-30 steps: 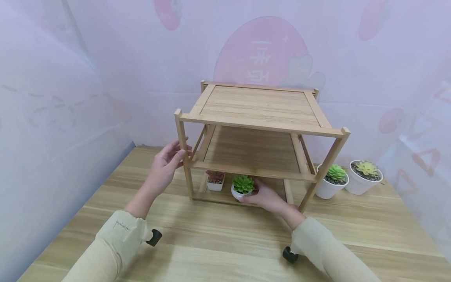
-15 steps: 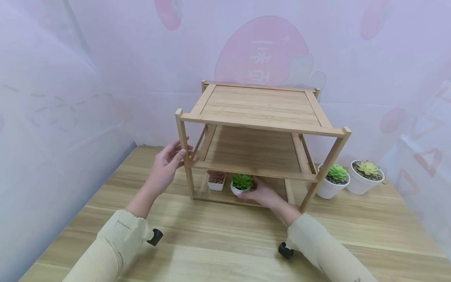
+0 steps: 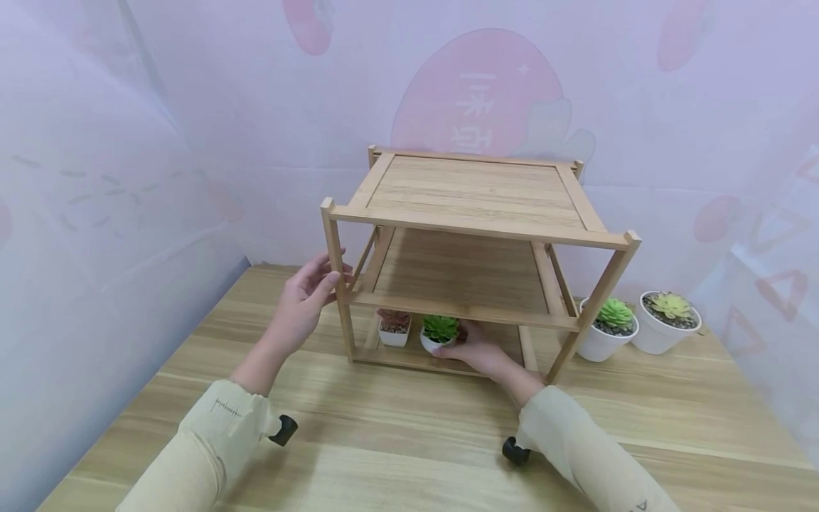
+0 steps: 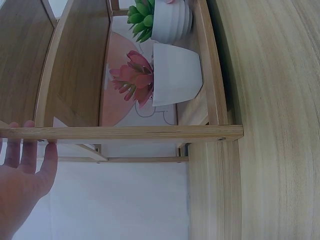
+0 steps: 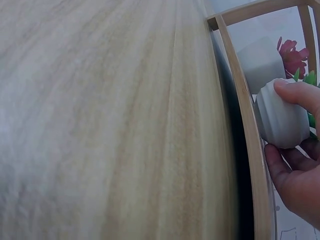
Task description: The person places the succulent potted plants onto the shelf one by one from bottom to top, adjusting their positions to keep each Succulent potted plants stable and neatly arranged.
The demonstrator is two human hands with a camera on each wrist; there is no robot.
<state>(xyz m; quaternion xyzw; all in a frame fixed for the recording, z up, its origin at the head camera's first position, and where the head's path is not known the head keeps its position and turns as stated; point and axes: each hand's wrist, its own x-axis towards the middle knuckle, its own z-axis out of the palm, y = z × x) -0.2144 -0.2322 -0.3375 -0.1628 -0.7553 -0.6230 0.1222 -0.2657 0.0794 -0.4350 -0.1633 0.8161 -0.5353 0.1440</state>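
Note:
A three-tier wooden shelf stands in the middle of the head view. My left hand grips its left front post, with the thumb on the near side. On the bottom tier, my right hand holds a green succulent in a small round white pot. The thumb and fingers lie around the ribbed pot wall in the right wrist view. Left of it, a reddish-pink succulent in a square white pot stands on the same tier. A narrow gap separates the two pots in the left wrist view.
Two larger white pots with succulents, one bright green and one yellow-green, stand on the wood-grain table right of the shelf. The middle tier sits low over my right hand. A printed cloth wall rises behind.
My right hand has shifted the green succulent slightly left and deeper onto the bottom tier. My left hand stays at the post.

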